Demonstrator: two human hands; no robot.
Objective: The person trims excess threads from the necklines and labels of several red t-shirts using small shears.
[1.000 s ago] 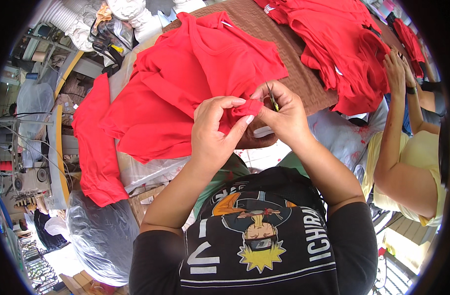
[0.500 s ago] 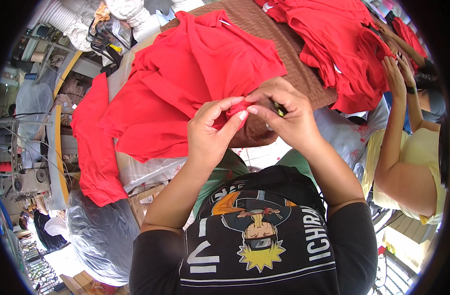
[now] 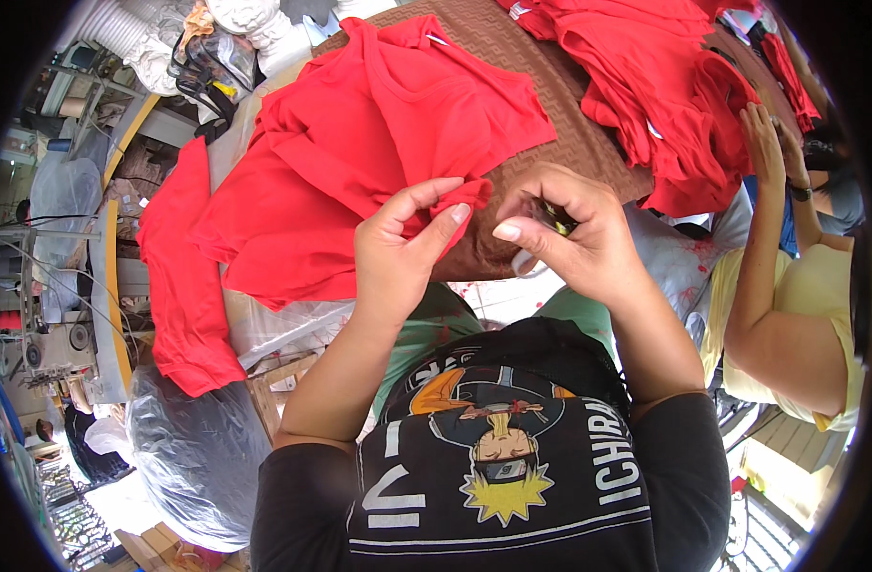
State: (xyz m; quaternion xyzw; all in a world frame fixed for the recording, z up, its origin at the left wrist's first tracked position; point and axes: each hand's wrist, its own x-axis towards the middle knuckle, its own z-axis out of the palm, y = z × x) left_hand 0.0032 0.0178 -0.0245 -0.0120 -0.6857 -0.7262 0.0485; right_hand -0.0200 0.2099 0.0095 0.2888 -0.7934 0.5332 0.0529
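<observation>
Hidden: small dark tool (image 3: 555,217) in right hand (image 3: 574,243), mostly covered by fingers; kind unclear.
Left hand (image 3: 398,253): pinching edge of red shirt (image 3: 360,162) betw. thumb & forefinger.
Right hand: curled shut round the tool, just beside shirt edge.
Shirt: soft knit, rumpled, draped on brown ribbed table cover (image 3: 550,114), spilling over near edge.
Change vs 0.5 s ago: hands now slightly apart, not meeting at the edge.
Right side: co-worker's hand (image 3: 762,133) at red garment pile (image 3: 665,86).

Brown textured table cover (image 3: 588,143) w/ red shirts (image 3: 379,143) heaped at left, spilling over edge; second red pile (image 3: 655,86) at right.
</observation>
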